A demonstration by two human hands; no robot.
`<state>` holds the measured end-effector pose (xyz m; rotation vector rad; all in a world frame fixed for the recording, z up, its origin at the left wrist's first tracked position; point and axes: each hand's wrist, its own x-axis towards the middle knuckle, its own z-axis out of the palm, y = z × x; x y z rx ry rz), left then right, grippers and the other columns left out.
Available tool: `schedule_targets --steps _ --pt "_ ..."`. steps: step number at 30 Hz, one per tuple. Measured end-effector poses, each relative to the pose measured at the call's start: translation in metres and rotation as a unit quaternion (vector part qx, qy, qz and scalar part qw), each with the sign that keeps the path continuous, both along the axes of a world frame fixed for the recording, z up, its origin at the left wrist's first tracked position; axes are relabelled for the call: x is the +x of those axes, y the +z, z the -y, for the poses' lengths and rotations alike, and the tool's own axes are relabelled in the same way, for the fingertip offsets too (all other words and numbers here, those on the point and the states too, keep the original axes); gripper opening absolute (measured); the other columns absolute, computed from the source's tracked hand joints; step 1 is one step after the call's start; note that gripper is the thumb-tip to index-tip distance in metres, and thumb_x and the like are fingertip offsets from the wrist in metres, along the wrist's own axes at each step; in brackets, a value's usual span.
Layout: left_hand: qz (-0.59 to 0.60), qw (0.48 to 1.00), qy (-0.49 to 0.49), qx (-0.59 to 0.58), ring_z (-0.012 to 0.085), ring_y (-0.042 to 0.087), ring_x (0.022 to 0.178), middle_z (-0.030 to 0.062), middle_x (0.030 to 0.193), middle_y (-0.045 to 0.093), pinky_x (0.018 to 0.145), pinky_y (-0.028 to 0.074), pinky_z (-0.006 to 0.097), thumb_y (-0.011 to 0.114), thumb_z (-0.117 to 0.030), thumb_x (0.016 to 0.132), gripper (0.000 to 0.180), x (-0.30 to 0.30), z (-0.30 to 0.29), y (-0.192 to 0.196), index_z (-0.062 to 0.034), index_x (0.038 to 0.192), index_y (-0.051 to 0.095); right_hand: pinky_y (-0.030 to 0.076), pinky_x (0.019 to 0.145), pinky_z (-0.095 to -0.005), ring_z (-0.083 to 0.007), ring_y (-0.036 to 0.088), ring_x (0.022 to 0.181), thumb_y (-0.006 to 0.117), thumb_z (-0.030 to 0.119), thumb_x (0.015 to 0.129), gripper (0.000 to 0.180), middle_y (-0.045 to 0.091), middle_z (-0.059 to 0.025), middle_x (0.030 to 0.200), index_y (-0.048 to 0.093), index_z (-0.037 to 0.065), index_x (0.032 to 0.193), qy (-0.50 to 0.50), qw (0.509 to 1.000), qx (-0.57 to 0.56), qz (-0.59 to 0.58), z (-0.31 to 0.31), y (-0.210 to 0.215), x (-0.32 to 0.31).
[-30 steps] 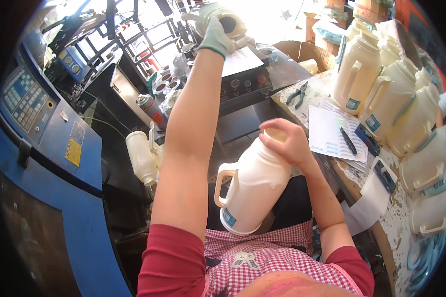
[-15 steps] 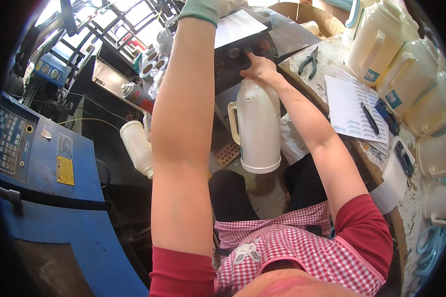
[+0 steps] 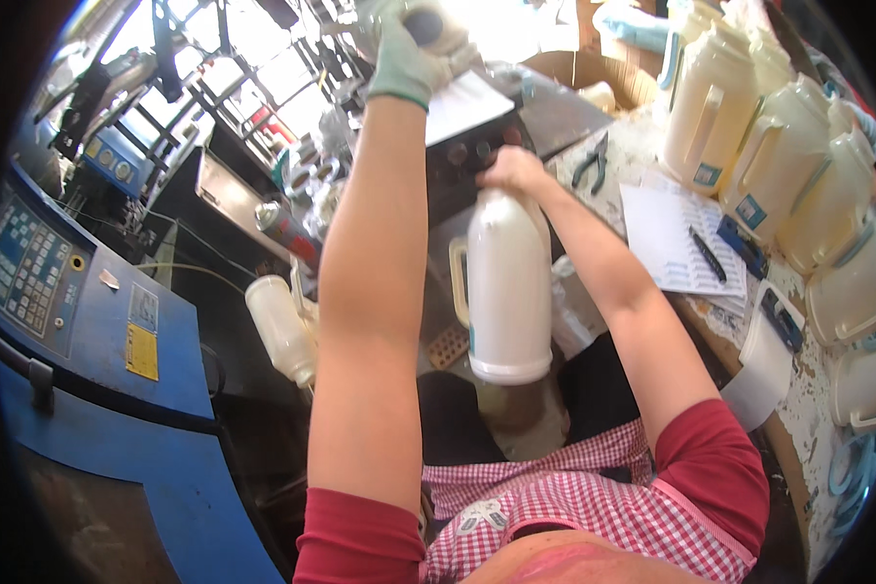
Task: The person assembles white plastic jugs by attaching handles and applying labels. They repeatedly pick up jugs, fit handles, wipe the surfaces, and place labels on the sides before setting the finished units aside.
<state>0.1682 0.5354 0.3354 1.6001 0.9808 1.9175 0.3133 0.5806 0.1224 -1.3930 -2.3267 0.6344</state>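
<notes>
The right hand (image 3: pixel 512 170) has swung the white jug (image 3: pixel 504 284) from tilted to upright, lifting it farther from the lap.

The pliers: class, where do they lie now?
In the head view, the pliers lie upper right on the worktable, between the right hand and the paper sheet.

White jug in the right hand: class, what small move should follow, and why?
Probably bring the white jug up under the gloved left hand. The right hand grips its top and it hangs upright, clear of the table, while the left reaches up at the machine.
</notes>
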Motion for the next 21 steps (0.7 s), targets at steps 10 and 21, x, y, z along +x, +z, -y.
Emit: schedule_targets --steps 10,21 --pt "-0.046 0.944 -0.207 -0.253 0.023 0.059 0.134 0.0154 0.146 0.059 0.109 0.051 0.037 0.042 -0.047 0.114 0.063 -0.04 0.109 -0.158 -0.0005 0.156 0.045 0.053 0.104 -0.0405 -0.0321 0.069 0.12 0.075 0.062 0.091 0.091 0.068 -0.0227 0.132 0.042 0.004 0.154 0.029 0.931 -0.084 -0.353 0.256 0.0 0.114" --pt "-0.512 0.841 -0.023 -0.175 0.0214 0.072 0.073 0.0181 0.096 0.078 0.068 0.054 0.036 0.074 -0.026 0.093 0.037 0.107 0.248 -0.113 0.0088 0.081 0.073 0.054 0.078 -0.0344 -0.0136 0.064 0.084 0.074 0.022 0.099 0.023 0.072 -0.0085 0.091 0.066 0.003 0.11 -0.516 0.72 0.358 -0.296 0.476 -0.015 0.529"
